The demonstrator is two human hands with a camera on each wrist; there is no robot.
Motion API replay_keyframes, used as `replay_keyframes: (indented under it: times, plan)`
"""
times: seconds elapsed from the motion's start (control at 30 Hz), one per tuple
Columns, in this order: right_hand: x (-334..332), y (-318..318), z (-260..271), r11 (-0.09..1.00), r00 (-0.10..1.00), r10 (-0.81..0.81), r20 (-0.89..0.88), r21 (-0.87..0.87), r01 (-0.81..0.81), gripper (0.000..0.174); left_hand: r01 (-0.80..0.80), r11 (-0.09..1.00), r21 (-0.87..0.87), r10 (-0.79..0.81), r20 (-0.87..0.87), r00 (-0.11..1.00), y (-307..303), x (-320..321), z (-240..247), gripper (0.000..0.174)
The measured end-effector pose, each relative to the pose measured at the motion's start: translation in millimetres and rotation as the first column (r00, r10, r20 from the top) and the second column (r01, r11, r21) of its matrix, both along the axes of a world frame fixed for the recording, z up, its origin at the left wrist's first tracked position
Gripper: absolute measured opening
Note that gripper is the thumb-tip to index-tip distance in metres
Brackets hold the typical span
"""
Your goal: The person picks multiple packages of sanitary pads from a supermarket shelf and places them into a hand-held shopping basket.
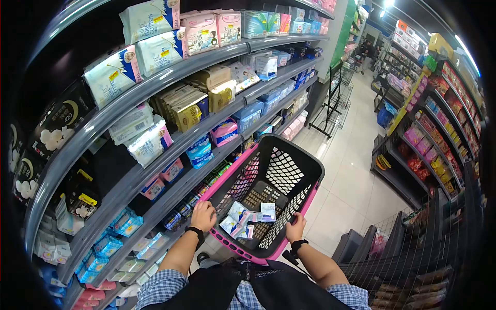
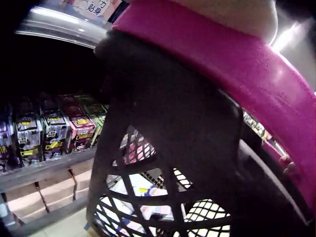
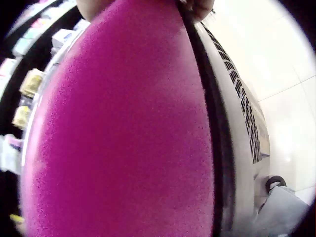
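Observation:
A black basket cart with a pink rim (image 1: 235, 247) stands in front of the body in the head view. My left hand (image 1: 203, 216) grips its left rim near the close corner, and my right hand (image 1: 295, 227) grips the right rim. Several small white and blue packs (image 1: 238, 213) lie on the basket's floor. The left wrist view shows the pink rim (image 2: 217, 44) close up, packs (image 2: 143, 190) visible through the mesh, and part of the hand at the top edge. Pink rim (image 3: 123, 118) fills the right wrist view, with fingers (image 3: 201, 9) curled over it at the top.
Curved shelves (image 1: 206, 51) full of packaged goods run along the left. A tiled aisle floor (image 1: 338, 194) stretches ahead and to the right. A black wire rack (image 1: 333, 101) stands beyond the cart; snack shelves (image 1: 439, 139) and wire mesh line the right side.

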State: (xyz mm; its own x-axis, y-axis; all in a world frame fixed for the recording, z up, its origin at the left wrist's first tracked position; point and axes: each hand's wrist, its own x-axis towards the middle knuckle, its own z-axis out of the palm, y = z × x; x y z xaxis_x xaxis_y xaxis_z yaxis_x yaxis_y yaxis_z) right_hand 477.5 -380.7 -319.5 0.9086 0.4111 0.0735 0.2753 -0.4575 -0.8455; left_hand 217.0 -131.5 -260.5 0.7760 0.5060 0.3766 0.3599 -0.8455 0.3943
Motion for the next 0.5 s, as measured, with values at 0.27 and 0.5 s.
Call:
replay_keyframes:
  times: [0.27, 0.5]
  plan:
    - [-1, -5, 4, 1.0, 1.0, -0.015, 0.006, 0.024, 0.015, 0.047, -0.28, 0.954, -0.103, 0.282, 0.001, 0.959, -51, -64, -52, 0.058]
    - [4, -5, 0, 1.0, 1.0, 0.002, 0.006, 0.001, -0.002, 0.049, -0.264, 0.677, -0.687, -0.605, -0.724, 0.331, -129, -288, -265, 0.043]
